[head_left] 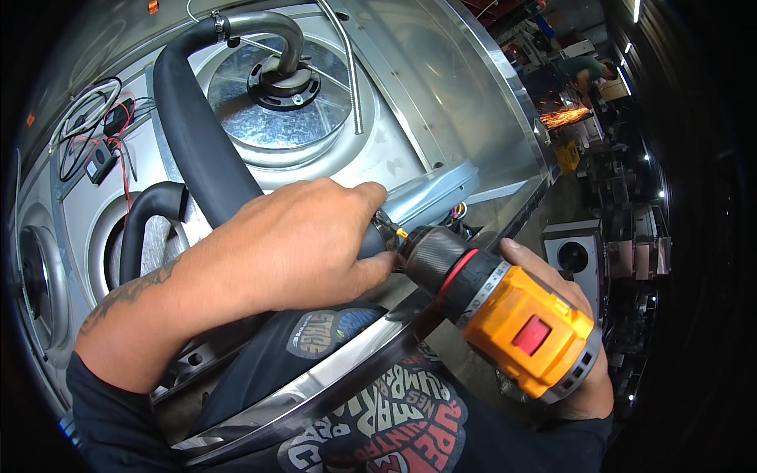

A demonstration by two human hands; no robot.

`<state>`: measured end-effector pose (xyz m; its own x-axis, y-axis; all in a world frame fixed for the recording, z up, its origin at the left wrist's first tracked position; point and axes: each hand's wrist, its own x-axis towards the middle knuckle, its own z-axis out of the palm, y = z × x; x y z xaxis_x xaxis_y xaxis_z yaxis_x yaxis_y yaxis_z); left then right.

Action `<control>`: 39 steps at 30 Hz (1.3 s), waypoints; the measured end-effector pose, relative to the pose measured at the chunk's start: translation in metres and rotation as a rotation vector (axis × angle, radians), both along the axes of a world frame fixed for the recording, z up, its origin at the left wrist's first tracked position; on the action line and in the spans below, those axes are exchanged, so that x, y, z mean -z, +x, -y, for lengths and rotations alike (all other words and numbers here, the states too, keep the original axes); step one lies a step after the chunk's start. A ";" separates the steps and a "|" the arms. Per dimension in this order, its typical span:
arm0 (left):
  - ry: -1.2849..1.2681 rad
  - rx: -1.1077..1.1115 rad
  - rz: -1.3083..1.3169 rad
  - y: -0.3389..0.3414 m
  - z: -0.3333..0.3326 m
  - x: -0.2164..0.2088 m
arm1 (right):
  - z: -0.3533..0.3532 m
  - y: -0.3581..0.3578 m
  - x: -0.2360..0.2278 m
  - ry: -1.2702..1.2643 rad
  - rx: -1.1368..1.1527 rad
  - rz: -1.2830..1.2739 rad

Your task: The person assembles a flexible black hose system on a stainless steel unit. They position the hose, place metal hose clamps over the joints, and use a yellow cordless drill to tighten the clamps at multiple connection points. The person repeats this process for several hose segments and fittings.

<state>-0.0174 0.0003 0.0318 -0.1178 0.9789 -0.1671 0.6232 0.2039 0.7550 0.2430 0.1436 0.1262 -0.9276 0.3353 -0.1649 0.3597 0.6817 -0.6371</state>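
Note:
My right hand [550, 273] is wrapped round a yellow and black cordless drill [512, 323], whose chuck points up and left. The drill's tip meets a small metal hose clamp [386, 229] at the end of a thick black hose [197, 134]. Closed over that hose end is my left hand [307, 236], its thumb and forefinger beside the clamp. The hose bends up to a metal elbow pipe [288, 39], held there by another clamp [221, 27]. My left hand and forearm cover part of the hose.
A grey-blue box [434, 193] with coloured wires lies just beyond the drill's tip. Cables with small black modules [98, 162] rest at the left. A polished metal rim [315, 386] crosses before my body. At the far right, a person [583, 71] works beside flying sparks [564, 118].

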 end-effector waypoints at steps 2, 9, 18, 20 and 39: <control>0.012 -0.001 -0.023 0.000 0.000 0.000 | -0.005 -0.005 0.000 -0.021 -0.056 -0.005; 0.113 -0.015 -0.066 0.002 0.001 0.003 | -0.009 -0.008 -0.007 -0.247 0.104 0.044; 0.120 -0.014 -0.052 0.001 -0.001 0.009 | -0.011 -0.012 -0.010 -0.394 0.216 0.101; 0.128 -0.014 -0.073 0.001 -0.001 0.010 | -0.010 -0.012 -0.009 -0.381 0.206 0.081; 0.032 0.018 -0.262 -0.005 0.009 0.002 | -0.016 -0.023 -0.022 0.052 -0.154 0.090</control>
<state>-0.0220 -0.0086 0.0303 -0.1354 0.9855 -0.1020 0.8017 0.1694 0.5732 0.2205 0.1593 0.1478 -0.9509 0.2007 -0.2356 0.3024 0.7646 -0.5692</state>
